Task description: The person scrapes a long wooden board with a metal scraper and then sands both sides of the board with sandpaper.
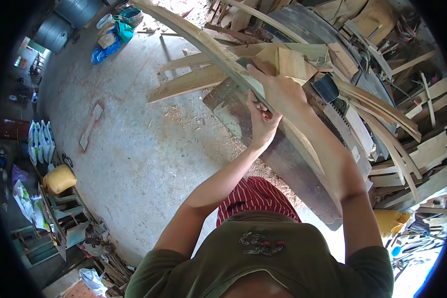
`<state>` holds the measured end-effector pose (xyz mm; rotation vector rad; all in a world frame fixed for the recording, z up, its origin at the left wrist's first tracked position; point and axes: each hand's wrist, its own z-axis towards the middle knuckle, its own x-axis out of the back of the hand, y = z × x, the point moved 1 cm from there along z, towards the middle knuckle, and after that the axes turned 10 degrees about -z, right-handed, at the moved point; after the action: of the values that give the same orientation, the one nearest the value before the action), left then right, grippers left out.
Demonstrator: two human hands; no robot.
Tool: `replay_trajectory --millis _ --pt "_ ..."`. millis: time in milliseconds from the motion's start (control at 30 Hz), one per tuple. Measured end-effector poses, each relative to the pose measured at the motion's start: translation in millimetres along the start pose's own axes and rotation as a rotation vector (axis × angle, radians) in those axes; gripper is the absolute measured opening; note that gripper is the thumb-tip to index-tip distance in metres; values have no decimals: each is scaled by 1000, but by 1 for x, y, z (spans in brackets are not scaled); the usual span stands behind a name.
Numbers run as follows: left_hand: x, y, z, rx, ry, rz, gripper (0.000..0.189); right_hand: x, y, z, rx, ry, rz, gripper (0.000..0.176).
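Note:
A long, slightly curved wooden strip [198,38] runs from the top left down toward the middle, above a dark wooden bench [303,174]. My left hand [264,121] grips the strip from its lower side, with fingers curled at its edge. Just above and to the right, my right hand [278,92] lies over the strip, its fingers wrapped on the upper side. Light wood blocks [290,63] sit just beyond my right hand. Beside that hand is a dark cup-like object [325,88].
Curved wood strips [382,111] and offcuts are piled at the right. Boards [188,84] jut out left of the bench. Shavings lie on the concrete floor [134,149]. A yellow jug [59,179] stands at the left, and blue bags [109,47] lie at the upper left.

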<state>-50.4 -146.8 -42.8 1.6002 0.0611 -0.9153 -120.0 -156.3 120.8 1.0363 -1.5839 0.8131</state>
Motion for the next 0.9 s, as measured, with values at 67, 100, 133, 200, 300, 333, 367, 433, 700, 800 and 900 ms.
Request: replay_trajectory --millis 67,100,133,200,300,333,367,433,700,800,900 --pt "-2 3 2 -16 13 16 98 -3 -1 11 4 54 -20 63" --pt "-2 4 1 -20 14 19 98 -2 0 8 7 57 -18 63" --pt "-2 5 0 -12 10 37 98 -2 4 -1 16 19 -33 65" --pt "-3 8 1 -68 -23 49 98 -13 16 -24 80 157 -54 67" --pt "-4 3 -1 -61 5 -40 97 -1 10 -23 61 68 -116 66" --pt "-7 8 -2 -33 28 -31 100 0 7 -7 68 90 -119 64" --pt "-11 9 -2 -34 15 -32 100 -1 4 8 58 98 -119 64" --pt "-1 -1 -1 -41 42 54 103 -3 -4 33 67 127 -37 68" --pt "-2 4 -2 -20 0 98 104 5 3 9 116 84 -45 65" --pt "-4 13 -2 20 21 89 103 -5 0 48 100 144 19 62" --pt "-6 18 -2 2 10 -20 103 -10 2 42 151 230 73 61"
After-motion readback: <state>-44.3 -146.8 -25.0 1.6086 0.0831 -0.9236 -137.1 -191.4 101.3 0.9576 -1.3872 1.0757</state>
